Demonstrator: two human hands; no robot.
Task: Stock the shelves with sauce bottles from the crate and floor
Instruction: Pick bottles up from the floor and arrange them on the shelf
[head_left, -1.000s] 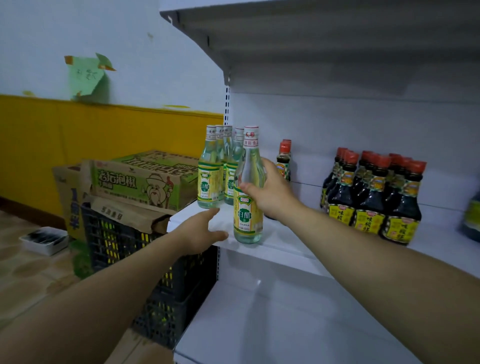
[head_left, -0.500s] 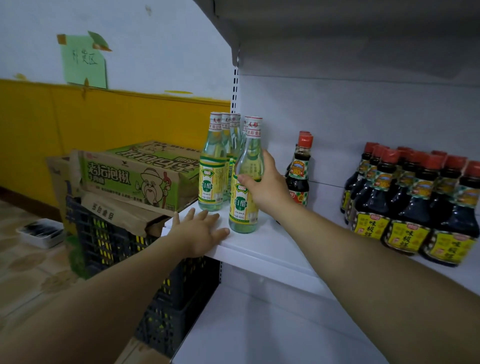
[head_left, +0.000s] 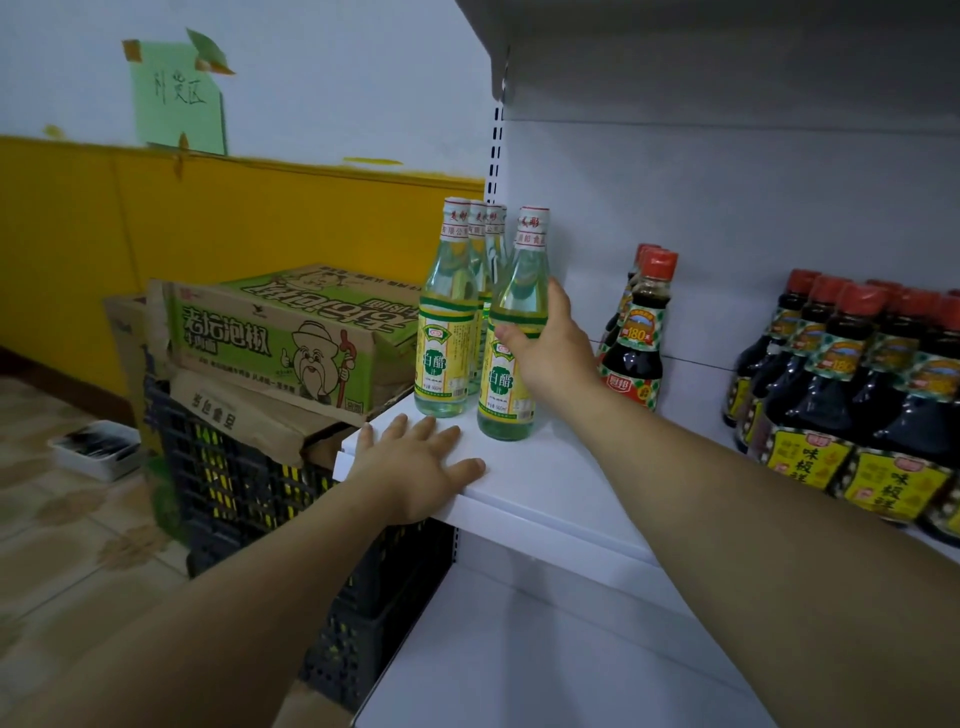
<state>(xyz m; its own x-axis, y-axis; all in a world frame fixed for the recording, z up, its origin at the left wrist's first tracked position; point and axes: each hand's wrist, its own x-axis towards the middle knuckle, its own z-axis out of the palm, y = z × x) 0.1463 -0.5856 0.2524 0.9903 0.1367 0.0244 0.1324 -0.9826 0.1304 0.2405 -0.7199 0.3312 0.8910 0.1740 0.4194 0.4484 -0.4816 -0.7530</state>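
My right hand (head_left: 550, 353) grips a clear vinegar bottle (head_left: 511, 332) with a green-yellow label and white cap; the bottle stands upright on the white shelf (head_left: 545, 493). It sits just right of several matching vinegar bottles (head_left: 451, 312) lined toward the shelf's left end. My left hand (head_left: 415, 467) lies flat, fingers spread, on the shelf's front left corner and holds nothing. Dark sauce bottles with red caps (head_left: 636, 332) stand to the right of my right hand.
A larger group of dark soy bottles (head_left: 857, 395) fills the shelf's right side. Left of the shelf, cardboard boxes (head_left: 280, 338) sit on a black plastic crate (head_left: 249, 499). A small white tray (head_left: 96, 449) lies on the tiled floor. A lower shelf (head_left: 519, 665) is below.
My right hand slid the held vinegar bottle back and left, closer to the other vinegar bottles. My left hand came down and now rests flat on the shelf corner.
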